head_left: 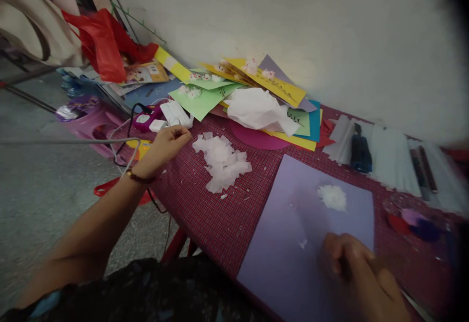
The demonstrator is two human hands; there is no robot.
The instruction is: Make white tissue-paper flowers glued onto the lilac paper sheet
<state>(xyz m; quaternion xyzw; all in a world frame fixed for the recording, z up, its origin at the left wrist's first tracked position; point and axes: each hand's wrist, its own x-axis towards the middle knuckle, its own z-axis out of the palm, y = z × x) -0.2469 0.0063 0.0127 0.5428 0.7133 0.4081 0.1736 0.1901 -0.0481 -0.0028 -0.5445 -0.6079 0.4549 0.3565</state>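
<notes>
A purple sheet of paper (280, 214) lies on the table, with a round tuft of white paper bits (332, 198) stuck or resting near its upper right. My right hand (361, 273) is over the sheet's lower right side, fingers curled together; anything inside them is hidden and blurred. A pile of small white tissue pieces (222, 161) spreads left of the sheet. Just left of that pile, my left hand (170, 141) hovers with its fingers closed, near a white charger (175, 113). What it may pinch is too small to see.
Coloured cards (205, 98) and crumpled white tissue (256, 109) are heaped by the wall. Glue sticks (392, 156) and a dark tool (360, 151) lie at the right. Cables run from a purple power strip (146, 118) off the table's left edge.
</notes>
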